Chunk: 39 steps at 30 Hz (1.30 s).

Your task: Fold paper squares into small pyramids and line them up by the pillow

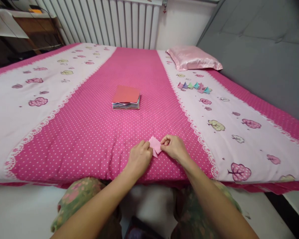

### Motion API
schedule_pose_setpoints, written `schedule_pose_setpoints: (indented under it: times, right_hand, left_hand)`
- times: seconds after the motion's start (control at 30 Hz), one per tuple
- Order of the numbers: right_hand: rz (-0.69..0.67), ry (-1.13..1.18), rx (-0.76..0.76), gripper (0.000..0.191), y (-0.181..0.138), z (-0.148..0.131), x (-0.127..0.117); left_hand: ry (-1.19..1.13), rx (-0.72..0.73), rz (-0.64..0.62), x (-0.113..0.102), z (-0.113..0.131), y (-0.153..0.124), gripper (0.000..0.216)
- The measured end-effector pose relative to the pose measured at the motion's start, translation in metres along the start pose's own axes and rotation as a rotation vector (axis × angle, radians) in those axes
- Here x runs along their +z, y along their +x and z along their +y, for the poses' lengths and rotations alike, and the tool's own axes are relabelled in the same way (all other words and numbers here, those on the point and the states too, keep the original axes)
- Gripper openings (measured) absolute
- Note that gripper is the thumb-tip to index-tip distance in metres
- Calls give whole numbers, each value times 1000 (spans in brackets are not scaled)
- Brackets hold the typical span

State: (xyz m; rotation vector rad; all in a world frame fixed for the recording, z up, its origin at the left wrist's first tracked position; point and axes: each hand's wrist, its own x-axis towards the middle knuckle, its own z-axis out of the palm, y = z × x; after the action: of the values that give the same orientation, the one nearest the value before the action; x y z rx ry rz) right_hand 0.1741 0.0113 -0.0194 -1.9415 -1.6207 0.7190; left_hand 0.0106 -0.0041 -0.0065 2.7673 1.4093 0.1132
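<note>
Between my two hands, near the bed's front edge, lies a small piece of folded pink paper (155, 144). It has a diamond shape with a pointed flap toward me. My left hand (141, 156) is closed at the paper's left side, fingers curled on its edge. At the right corner, my right hand (173, 146) pinches the paper between thumb and fingers. Some of the paper's left edge is hidden under my left fingers. Farther off sits a stack of square coloured paper (126, 94) with an orange-red sheet on top.
A row of several small folded paper figures (190, 85) stands on the bed at the right. Behind them rests a pink pillow (193, 58), beside the grey headboard (261, 49). A white radiator (102, 23) runs along the far wall. A desk (35, 30) stands at the far left.
</note>
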Motion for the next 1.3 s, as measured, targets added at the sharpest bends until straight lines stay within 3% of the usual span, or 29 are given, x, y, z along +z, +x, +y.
schedule_pose_setpoints:
  times: [0.27, 0.47, 0.57, 0.67, 0.87, 1.0, 1.17, 1.3]
  right_hand:
    - [28, 30, 41, 8, 7, 15, -13]
    - [-147, 435, 195, 10, 7, 16, -23]
    - [-206, 402, 165, 20, 6, 11, -21]
    - [-235, 376, 104, 18, 4, 8, -14]
    - [-209, 310, 9, 26, -1, 5, 0]
    - [-204, 355, 36, 28, -4, 0, 1]
    - [-267, 607, 69, 28, -8, -6, -2]
    - [-312, 646, -18, 28, -11, -9, 1]
  left_hand:
    - [0, -2, -6, 0, -1, 0, 19]
    - [-13, 0, 13, 2, -1, -1, 19]
    - [-39, -9, 26, 2, -2, -2, 21]
    - [-85, -30, 52, 3, -4, -3, 26]
    - [-182, -50, 150, 6, -6, -4, 28]
    - [-302, -58, 237, 7, -8, -4, 25]
    - [-653, -319, 405, 0, -8, -2, 22]
    - [-956, -450, 244, -5, -9, 0, 26]
